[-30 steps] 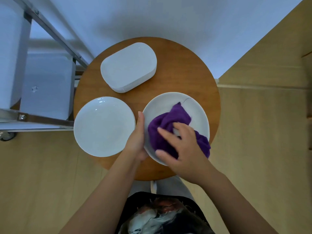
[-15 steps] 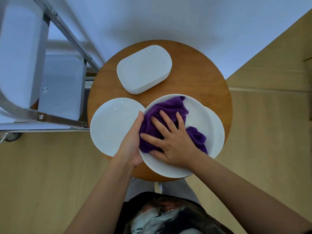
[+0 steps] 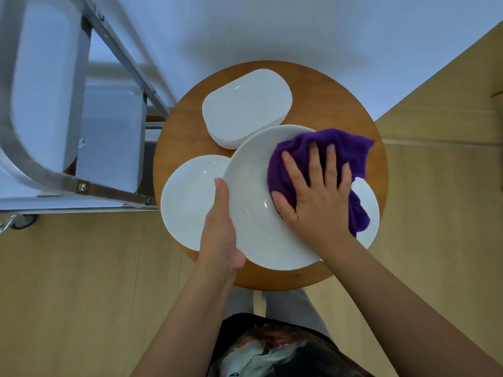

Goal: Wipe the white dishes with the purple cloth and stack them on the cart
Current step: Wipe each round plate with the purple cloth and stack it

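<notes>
A round white plate (image 3: 253,186) is lifted and tilted above the round wooden table (image 3: 378,170). My left hand (image 3: 220,227) grips its left rim. With straight, spread fingers my right hand (image 3: 315,194) presses the purple cloth (image 3: 351,148) flat against the plate's right side. A second round plate (image 3: 367,213) lies under it on the right, mostly hidden. Another round plate (image 3: 190,202) lies on the table's left. A stack of several rounded rectangular white dishes (image 3: 245,110) stands at the back.
The metal cart (image 3: 68,183) stands to the left of the table, with a white shelf (image 3: 109,137) and a caster (image 3: 21,221) on the wood floor. A white wall rises behind the table.
The plate has come up off the one beneath it and tilted toward me. My right hand slid the cloth from the plate's left middle to its upper right. The view shifted left.
</notes>
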